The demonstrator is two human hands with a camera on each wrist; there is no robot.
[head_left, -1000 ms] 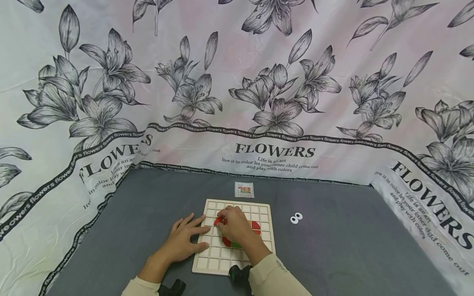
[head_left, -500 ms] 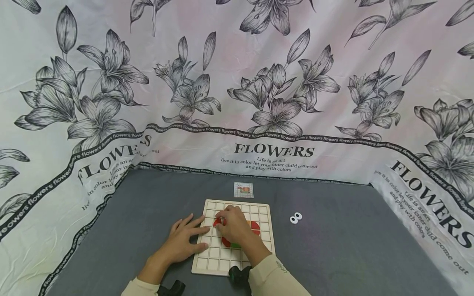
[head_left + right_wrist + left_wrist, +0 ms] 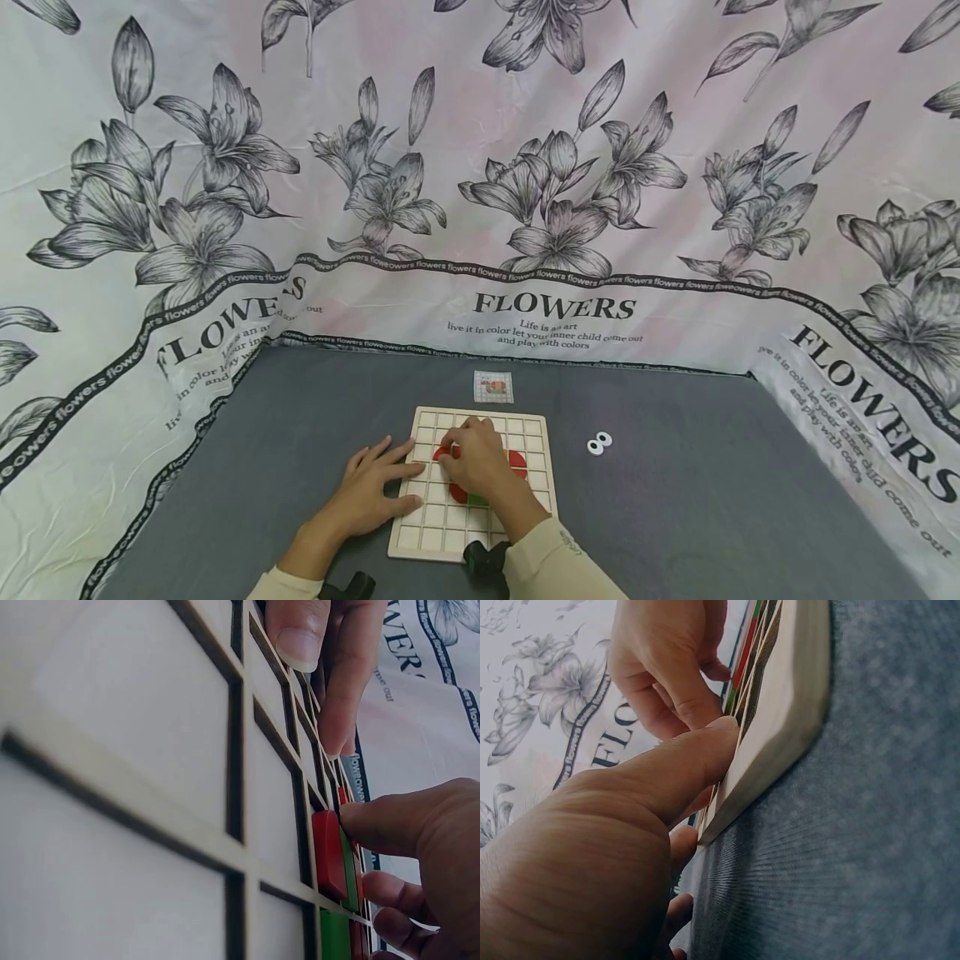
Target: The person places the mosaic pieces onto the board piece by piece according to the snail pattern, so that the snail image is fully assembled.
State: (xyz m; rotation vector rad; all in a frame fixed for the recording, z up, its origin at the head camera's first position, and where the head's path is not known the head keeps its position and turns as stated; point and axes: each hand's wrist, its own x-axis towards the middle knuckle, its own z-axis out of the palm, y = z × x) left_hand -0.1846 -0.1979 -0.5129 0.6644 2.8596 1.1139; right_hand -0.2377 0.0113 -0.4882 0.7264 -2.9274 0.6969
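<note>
A pale wooden grid board [image 3: 420, 533] lies on the grey cloth, with red and green tiles set in its middle cells. My left hand [image 3: 367, 492] rests along the board's left edge, fingers spread and thumb touching the rim. Over the tiles, my right hand [image 3: 480, 458] pinches a red tile [image 3: 439, 454] at the left of the group with thumb and forefinger. Part of the group is hidden under that hand. The right wrist view shows a rounded red tile [image 3: 328, 855] above a green tile [image 3: 335, 934], with the right thumb close by.
Behind the board lies a small picture card [image 3: 493, 387] with a coloured figure on a grid. Two white discs with dark centres [image 3: 600, 442] sit to the right on the grey cloth [image 3: 712, 500]. A flower-printed curtain [image 3: 555, 317] encloses the back and sides.
Both hands stay in nearly the same place. The head view shifts very slightly; the board, tiles and discs have not visibly moved.
</note>
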